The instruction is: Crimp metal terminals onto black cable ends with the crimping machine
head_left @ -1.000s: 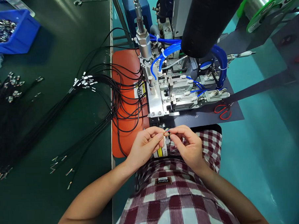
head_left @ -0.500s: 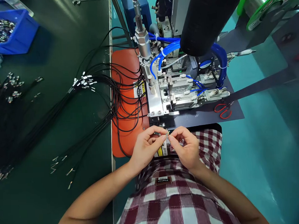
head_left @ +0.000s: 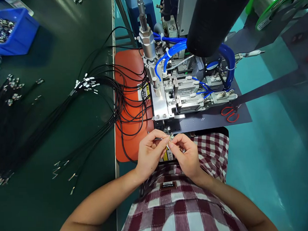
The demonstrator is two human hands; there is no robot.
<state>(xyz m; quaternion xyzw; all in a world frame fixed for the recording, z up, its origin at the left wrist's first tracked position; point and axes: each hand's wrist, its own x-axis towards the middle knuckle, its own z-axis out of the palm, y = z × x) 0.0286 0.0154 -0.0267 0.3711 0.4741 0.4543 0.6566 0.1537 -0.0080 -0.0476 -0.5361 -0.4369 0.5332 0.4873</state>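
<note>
Just in front of the machine, my left hand [head_left: 152,153] is closed in a pinch at a small cable end. Thin light-coloured wires [head_left: 171,137] show between the fingertips; the exact shape is too small to make out. My right hand [head_left: 186,153] pinches at the same wires, its thumb and forefinger almost touching the left fingertips. Beneath both hands lies a white and yellow label [head_left: 169,155]. A bundle of black cables [head_left: 119,106] runs over the orange plate [head_left: 133,143] to the left of my hands.
A metal machine [head_left: 160,105] with blue air hoses [head_left: 176,48] stands straight ahead. Red-handled scissors [head_left: 230,114] lie on its grey base. On the dark green table [head_left: 96,196] are a blue bin [head_left: 23,39] of metal parts and cables with connectors [head_left: 87,84]. A wire spool [head_left: 269,3] is at upper right.
Both hands have shifted slightly left, the right more than the left. The fingertips are closer together, still pinching the small wires.
</note>
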